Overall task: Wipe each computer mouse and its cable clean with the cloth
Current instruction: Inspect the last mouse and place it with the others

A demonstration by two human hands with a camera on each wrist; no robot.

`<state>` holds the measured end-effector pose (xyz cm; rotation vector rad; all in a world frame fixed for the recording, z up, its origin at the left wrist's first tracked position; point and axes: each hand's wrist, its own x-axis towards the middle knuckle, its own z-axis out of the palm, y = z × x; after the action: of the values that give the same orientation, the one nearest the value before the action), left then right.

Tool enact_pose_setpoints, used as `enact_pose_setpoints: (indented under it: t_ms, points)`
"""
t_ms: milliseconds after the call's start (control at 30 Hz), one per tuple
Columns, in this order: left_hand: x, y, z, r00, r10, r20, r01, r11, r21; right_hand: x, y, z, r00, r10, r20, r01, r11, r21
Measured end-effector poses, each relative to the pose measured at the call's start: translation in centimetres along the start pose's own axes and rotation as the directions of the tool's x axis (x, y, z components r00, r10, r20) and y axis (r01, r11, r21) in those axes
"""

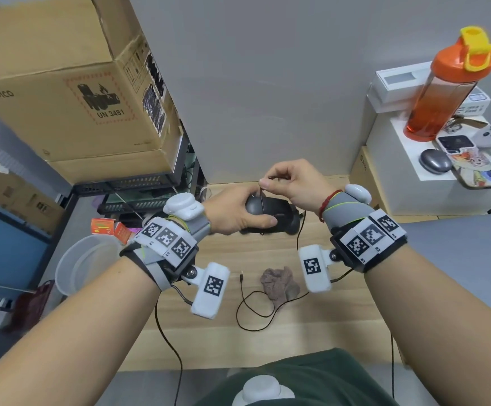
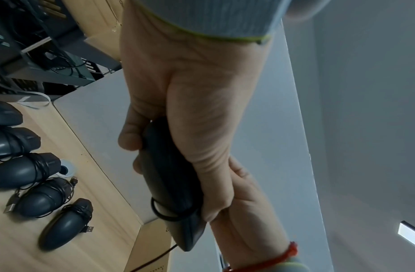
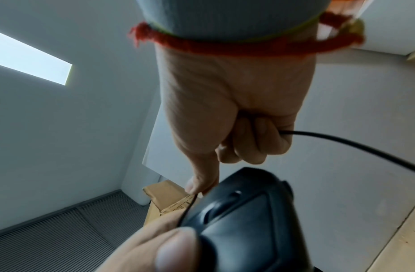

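At the far left of the left wrist view, a row of dark mice (image 2: 27,170) with cables wound round them lies on the wooden desk (image 1: 209,332). Left of centre in the head view, the left hand (image 1: 232,212) curls its fingers round a black mouse (image 1: 257,205), held above the desk. Below centre, the crumpled cloth (image 1: 279,282) lies on the desk. Just right of centre, the right hand (image 1: 294,183) pinches the mouse's cable (image 1: 263,197) between thumb and forefinger, other fingers curled.
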<state>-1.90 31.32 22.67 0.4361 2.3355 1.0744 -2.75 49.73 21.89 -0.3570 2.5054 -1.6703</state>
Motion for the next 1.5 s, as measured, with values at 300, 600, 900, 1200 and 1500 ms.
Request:
enact_pose_setpoints:
  t_ms: [300, 600, 900, 1200, 1500]
  points:
    - [-0.9, 0.8, -0.7, 0.984, 0.111, -0.136, -0.132, 0.978, -0.161, -0.8, 2.8, 0.3, 0.987, 0.156, 0.029, -0.158, 0.975, 0.156]
    - [0.5, -0.2, -1.7, 0.906, 0.085, -0.414, -0.119, 0.991, -0.058, -1.9, 1.7, 3.2, 0.992, 0.105, 0.064, -0.108, 0.993, 0.043]
    - [0.7, -1.5, -2.8, 0.930, 0.031, -0.367, 0.032, 0.986, 0.162, -2.1, -0.4, 1.8, 0.973, 0.094, 0.209, -0.078, 0.994, -0.080]
    - [-0.3, -0.7, -1.6, 0.999, -0.025, -0.031, 0.034, 0.945, 0.325, -1.1, -1.3, -0.5, 0.985, 0.007, 0.174, 0.004, 0.998, -0.062]
    - [-0.8, 0.9, -0.8, 0.999, 0.029, 0.027, -0.032, 0.994, 0.107, -0.1, 1.3, -0.9, 0.997, 0.081, -0.009, -0.080, 0.994, 0.074]
